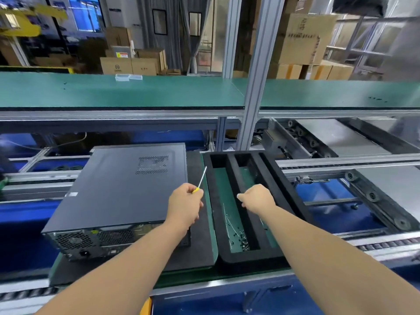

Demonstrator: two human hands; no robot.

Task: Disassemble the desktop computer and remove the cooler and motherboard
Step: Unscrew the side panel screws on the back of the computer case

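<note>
A dark grey desktop computer case [122, 189] lies flat on a black mat, side panel closed, rear ports and fan grille facing me. My left hand [185, 204] hovers over the case's right edge and grips a yellow-handled screwdriver [201, 179], its shaft pointing up and away. My right hand [255, 197] is curled into a loose fist above the black foam tray [284, 185], holding nothing I can see. Cooler and motherboard are hidden inside the case.
The foam tray has long slots; the left slot holds several small screws [241, 239] and thin ties. A green shelf [122, 92] runs across above the line. An aluminium post [256, 87] rises behind the tray. Conveyor rollers [372, 196] lie at right.
</note>
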